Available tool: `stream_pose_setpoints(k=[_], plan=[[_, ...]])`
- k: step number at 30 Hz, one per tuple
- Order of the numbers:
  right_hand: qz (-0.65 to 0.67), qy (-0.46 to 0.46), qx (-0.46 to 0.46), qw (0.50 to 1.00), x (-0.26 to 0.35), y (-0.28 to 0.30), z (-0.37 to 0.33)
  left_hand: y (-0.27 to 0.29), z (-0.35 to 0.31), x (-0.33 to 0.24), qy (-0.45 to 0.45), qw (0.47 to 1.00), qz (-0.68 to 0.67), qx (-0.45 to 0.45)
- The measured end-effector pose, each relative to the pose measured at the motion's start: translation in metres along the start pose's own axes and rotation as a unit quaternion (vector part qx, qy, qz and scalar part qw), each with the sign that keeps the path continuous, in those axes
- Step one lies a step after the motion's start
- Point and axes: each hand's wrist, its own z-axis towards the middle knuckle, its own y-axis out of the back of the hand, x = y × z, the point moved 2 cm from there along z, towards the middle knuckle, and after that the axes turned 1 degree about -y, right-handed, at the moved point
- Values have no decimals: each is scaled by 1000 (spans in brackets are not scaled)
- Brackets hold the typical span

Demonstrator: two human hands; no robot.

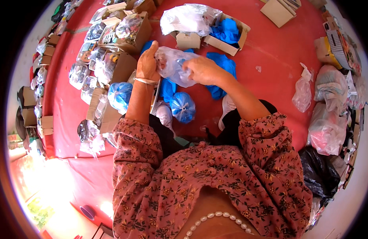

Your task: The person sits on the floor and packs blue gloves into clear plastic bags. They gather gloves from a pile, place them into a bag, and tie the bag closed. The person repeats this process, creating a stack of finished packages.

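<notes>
A clear plastic bag (174, 67) is stretched between my two hands, above the floor. My left hand (147, 63) grips its left side, thumb pointing up; something reddish-brown shows through the film beside it. On the bag's right side, the fingers of my right hand (206, 71) are closed on the plastic. Below the bag lies a tied blue plastic bag (183, 107), round and full. Another full blue bag (120, 95) sits left of my left forearm. Loose blue plastic (221, 65) spreads on the floor beyond my right hand.
Cardboard boxes (140, 34) packed with bagged goods line my left. Ahead stand a box of blue plastic (227, 34) and a large white plastic bag (188, 19). Full bags and a black bag (319, 171) crowd the right side. The floor (267, 79) is red.
</notes>
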Motion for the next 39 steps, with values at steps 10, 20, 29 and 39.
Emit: stream_pose_setpoints(k=[10,20,29,39], plan=[[-107,-101,63,987,6,30,-7,12,5,-6,-44,994,8,-98],[263,-61,-75,960,6,-13,17,-44,-64,7,-183,955,213,100],[819,-29,-7,573,10,2,34,-39,-68,2,-245,881,328,237],[917,-60,-93,383,6,40,35,-42,-75,1,-224,846,399,274]])
